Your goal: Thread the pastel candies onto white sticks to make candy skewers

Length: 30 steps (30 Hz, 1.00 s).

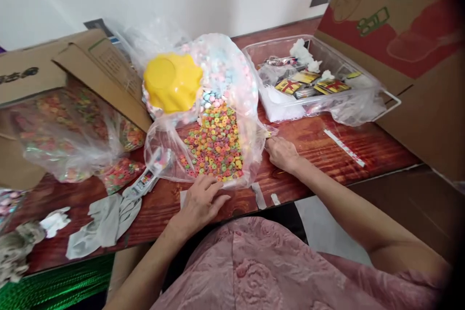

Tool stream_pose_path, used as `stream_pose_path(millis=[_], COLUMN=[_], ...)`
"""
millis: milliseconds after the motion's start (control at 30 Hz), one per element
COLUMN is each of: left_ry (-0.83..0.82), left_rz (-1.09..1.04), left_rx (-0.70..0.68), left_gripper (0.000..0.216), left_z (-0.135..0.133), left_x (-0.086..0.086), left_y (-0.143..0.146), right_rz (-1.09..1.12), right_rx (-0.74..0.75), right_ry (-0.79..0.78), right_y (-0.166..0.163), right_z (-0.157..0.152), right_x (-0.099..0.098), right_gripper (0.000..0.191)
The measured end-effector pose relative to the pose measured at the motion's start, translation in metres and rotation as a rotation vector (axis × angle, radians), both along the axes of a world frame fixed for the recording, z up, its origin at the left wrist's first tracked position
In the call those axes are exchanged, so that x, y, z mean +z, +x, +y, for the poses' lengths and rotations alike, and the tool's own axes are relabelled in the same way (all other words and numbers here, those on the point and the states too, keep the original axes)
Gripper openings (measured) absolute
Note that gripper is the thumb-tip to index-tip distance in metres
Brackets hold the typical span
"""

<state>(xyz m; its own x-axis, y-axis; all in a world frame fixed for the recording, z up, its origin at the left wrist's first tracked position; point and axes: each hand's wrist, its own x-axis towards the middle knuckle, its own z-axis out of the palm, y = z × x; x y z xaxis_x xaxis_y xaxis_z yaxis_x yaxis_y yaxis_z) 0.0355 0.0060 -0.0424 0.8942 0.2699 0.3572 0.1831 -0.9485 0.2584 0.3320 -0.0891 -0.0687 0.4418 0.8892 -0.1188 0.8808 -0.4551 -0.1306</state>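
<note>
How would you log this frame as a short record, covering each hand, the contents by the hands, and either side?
Left hand: open, fingers at the near edge of a clear bag
Right hand: fingers curled at the bag's right edge; grip unclear
Contents: multicoloured rings, with pastel pieces behind
On the pastel pieces: yellow fluted container
Left side: cardboard box, bagged colourful pieces
Right side: clear bin with packets
Surface: reddish-brown table

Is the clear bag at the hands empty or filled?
Not empty: many small coloured rings show in the clear bag. Whether it is full, I cannot tell.
</note>
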Motion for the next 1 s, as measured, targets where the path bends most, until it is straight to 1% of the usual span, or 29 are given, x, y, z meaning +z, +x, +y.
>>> stream_pose_path(millis=[100,133,200,267,433,567,667,733,867,1000], left_ry=[0.149,0.176,0.217,0.241,0.241,0.235,0.23,0.233,0.243,0.23], left_rz=[0.109,0.137,0.153,0.119,-0.044,-0.137,-0.214,-0.271,-0.334,-0.37], left_rx=[0.002,0.005,0.025,0.049,0.055,0.047,0.062,0.087,0.13,0.166], left_gripper=[0.034,0.035,0.023,0.013,0.016,0.018,0.019,0.019,0.022,0.025], left_z=[-0.007,-0.009,-0.011,-0.011,-0.01,-0.016,-0.021,-0.022,-0.018,-0.014], left_x=[-0.005,-0.007,-0.009,-0.011,-0.012,-0.016,-0.019,-0.02,-0.022,-0.026], left_y=[0.016,0.022,0.034,0.043,0.048,0.047,0.041,0.033,0.014,0.0], right_rz=[-0.027,-0.039,-0.068,-0.102,-0.182,-0.224,-0.233,-0.23,-0.222,-0.222], right_rx=[-0.031,-0.034,-0.025,-0.001,0.064,0.137,0.219,0.274,0.366,0.438], right_ry=[-0.022,-0.026,-0.024,-0.018,-0.031,-0.052,-0.06,-0.061,-0.065,-0.098], right_y=[-0.001,-0.002,-0.003,-0.004,0.004,0.02,0.032,0.039,0.049,0.052], right_z=[-0.001,-0.002,-0.003,-0.006,-0.01,-0.006,-0.008,-0.014,-0.023,-0.018], right_x=[0.004,0.006,0.008,0.01,0.011,0.009,0.009,0.008,0.003,0.004], right_gripper=[0.031,0.032,0.038,0.041,0.042,0.036,0.042,0.045,0.045,0.045])
